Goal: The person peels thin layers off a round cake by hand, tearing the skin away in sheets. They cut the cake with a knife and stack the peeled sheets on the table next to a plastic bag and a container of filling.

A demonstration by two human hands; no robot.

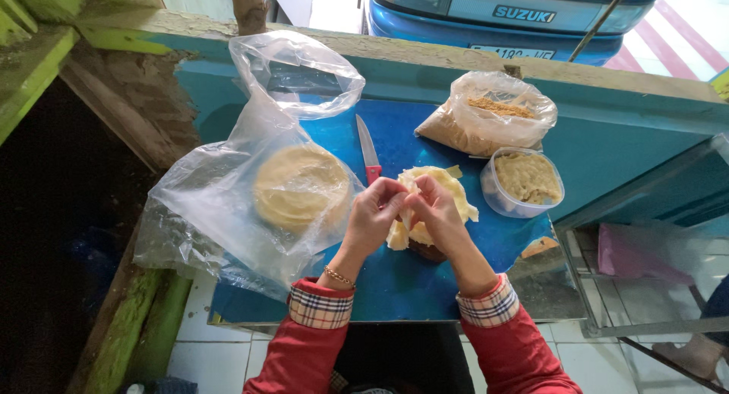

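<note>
Both hands, left hand and right hand, met over the blue board, fingers curled shut, pinching a pale dough sheet at its near edge. Left of the dough: stacked wrappers inside a clear bag. Behind it: red-handled knife. Right of it: tub of filling, bag of crumbs.

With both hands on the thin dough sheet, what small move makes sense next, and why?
Probably peel the top sheet free. Both the left hand and right hand pinch its edge above the stack, which lies on the blue table, so separation looks underway.
</note>
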